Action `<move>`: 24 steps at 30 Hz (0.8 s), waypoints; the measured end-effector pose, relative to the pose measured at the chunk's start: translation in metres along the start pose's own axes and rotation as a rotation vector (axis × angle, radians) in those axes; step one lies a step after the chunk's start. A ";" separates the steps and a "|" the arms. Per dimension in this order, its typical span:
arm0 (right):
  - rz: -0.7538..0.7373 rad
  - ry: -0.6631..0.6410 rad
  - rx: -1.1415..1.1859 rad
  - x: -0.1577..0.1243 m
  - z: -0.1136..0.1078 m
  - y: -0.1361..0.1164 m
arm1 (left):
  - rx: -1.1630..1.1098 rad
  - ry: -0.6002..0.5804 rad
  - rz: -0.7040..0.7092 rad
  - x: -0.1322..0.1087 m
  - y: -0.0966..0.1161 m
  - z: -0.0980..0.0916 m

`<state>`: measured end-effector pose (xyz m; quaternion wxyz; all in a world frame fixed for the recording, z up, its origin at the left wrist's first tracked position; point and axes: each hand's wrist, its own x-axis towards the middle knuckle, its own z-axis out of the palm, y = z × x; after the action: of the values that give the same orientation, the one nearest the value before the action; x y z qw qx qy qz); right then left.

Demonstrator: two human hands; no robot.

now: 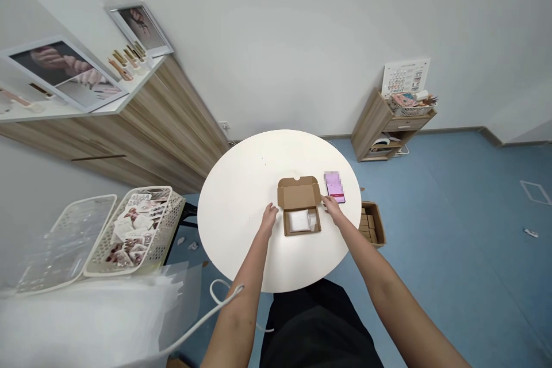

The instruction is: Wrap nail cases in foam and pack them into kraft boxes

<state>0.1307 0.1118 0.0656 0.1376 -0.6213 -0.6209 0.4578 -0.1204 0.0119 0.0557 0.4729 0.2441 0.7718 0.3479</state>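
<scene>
While the left grip (269, 219) and right grip (332, 209) rest open at the light cardboard box (299, 193) on the counter (241, 201), nothing is held. Thin walls, so take it by the sides.

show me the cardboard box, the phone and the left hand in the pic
cardboard box (299, 193), head view, on the inner face of the raised lid
phone (335, 190), head view, on the pink screen
left hand (269, 219), head view, on the back of the hand
</scene>
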 end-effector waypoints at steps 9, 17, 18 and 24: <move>0.152 -0.142 0.443 0.030 -0.024 -0.052 | -0.165 -0.103 0.014 0.032 0.056 -0.003; 0.110 -0.189 0.295 0.018 -0.036 -0.069 | -0.205 -0.195 0.026 0.015 0.069 -0.006; 0.089 -0.193 0.288 0.015 -0.036 -0.070 | -0.191 -0.193 0.023 0.012 0.071 -0.006; -0.112 -0.190 0.110 -0.010 -0.030 -0.059 | 0.060 -0.125 0.302 -0.018 0.056 -0.003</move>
<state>0.1169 0.1263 0.1296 0.1373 -0.5312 -0.6388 0.5394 -0.1125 0.0336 0.1094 0.4549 0.3924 0.7055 0.3759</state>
